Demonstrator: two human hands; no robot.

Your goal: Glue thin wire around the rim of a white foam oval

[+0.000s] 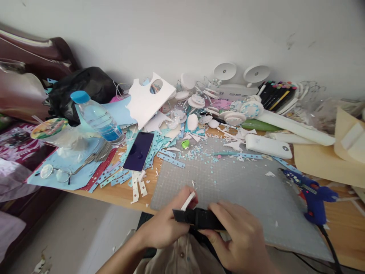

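My left hand (168, 222) is closed, pinching a narrow white strip (188, 201) that stands up between the fingers. My right hand (238, 232) wraps around a black hand tool (199, 217) with a flat, squared end that points left toward my left hand. Both hands are close together at the table's near edge, just over my lap. The white strip rises right beside the tool's flat end; I cannot tell whether they touch. Part of the tool is hidden under my right fingers, and its exact kind is unclear.
A grey cutting mat (228, 179) bears blue and white paper bits. A phone (139, 151), punched paper strips (171, 160), a water bottle (98, 118) and glasses (55, 174) lie left. At right are a blue glue gun (312, 194) and a white power bank (268, 145).
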